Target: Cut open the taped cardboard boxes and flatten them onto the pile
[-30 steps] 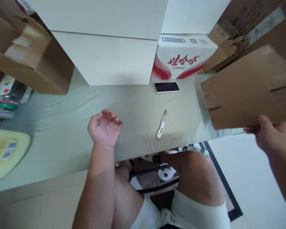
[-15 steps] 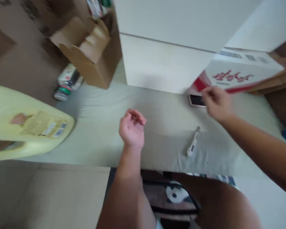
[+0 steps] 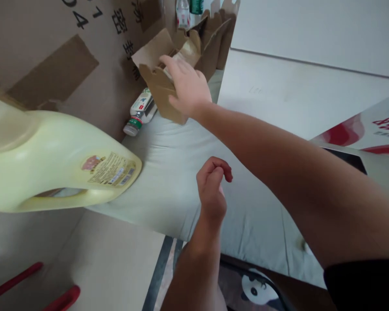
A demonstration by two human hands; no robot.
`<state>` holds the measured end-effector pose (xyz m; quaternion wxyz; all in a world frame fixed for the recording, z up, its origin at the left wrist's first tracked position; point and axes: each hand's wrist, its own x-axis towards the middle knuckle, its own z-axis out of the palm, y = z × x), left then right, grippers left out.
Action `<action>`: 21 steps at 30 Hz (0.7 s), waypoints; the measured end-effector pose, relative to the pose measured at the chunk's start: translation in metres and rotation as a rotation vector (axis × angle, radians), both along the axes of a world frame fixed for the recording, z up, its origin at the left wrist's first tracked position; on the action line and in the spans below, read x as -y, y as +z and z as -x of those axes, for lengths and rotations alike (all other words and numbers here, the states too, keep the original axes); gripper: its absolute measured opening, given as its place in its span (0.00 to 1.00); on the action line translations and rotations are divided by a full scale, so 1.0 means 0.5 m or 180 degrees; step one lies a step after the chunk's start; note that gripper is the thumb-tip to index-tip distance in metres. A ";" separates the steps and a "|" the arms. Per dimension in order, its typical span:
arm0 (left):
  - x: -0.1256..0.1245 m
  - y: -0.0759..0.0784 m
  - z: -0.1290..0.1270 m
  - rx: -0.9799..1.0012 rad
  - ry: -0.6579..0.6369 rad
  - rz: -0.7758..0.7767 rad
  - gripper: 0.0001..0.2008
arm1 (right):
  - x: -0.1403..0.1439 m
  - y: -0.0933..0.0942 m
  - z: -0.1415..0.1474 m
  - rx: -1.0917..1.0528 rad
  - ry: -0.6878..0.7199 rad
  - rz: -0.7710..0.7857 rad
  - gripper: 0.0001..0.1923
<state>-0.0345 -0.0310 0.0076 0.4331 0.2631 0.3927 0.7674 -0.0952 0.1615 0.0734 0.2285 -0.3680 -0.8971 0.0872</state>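
Observation:
My right hand (image 3: 191, 88) reaches across to the open brown cardboard box (image 3: 165, 97), fingers spread over its near top side. Whether the fingertips touch the box cannot be made out. Something pale (image 3: 188, 52) shows inside the box, partly behind the fingers. Closer to me, my left hand (image 3: 214, 185) hovers above the pale cloth (image 3: 168, 172), its fingers loosely curled in and nothing visible in them. A plastic bottle with a green-ringed cap (image 3: 139, 114) lies on its side left of the box.
A large pale yellow jug (image 3: 65, 151) lies along the left side. Behind stands a big printed carton (image 3: 106, 60). White panels (image 3: 278, 82) rise at the back, with a red-and-white box (image 3: 369, 125) and a dark-screened phone (image 3: 346, 157) at right.
The view has swung left. My right hand has moved from beside the phone to the brown box, and its fingers have spread. My left hand has turned, its fingers curling further in.

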 end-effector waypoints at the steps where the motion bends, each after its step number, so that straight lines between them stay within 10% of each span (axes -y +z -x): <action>1: -0.001 0.000 -0.002 0.0008 0.0015 -0.0017 0.10 | 0.002 0.004 -0.006 -0.0005 0.0117 -0.0017 0.33; 7: 0.007 0.000 -0.014 -0.0119 0.0334 -0.0136 0.09 | 0.044 -0.019 -0.007 -0.0459 0.0886 0.0183 0.21; 14: 0.021 0.009 -0.007 -0.1103 0.2289 -0.0346 0.13 | 0.165 -0.009 0.020 0.0526 0.1514 -0.0368 0.14; 21: 0.018 0.031 0.054 -0.1734 0.3423 -0.1032 0.07 | 0.260 -0.045 -0.309 -0.1076 0.0616 -0.0488 0.10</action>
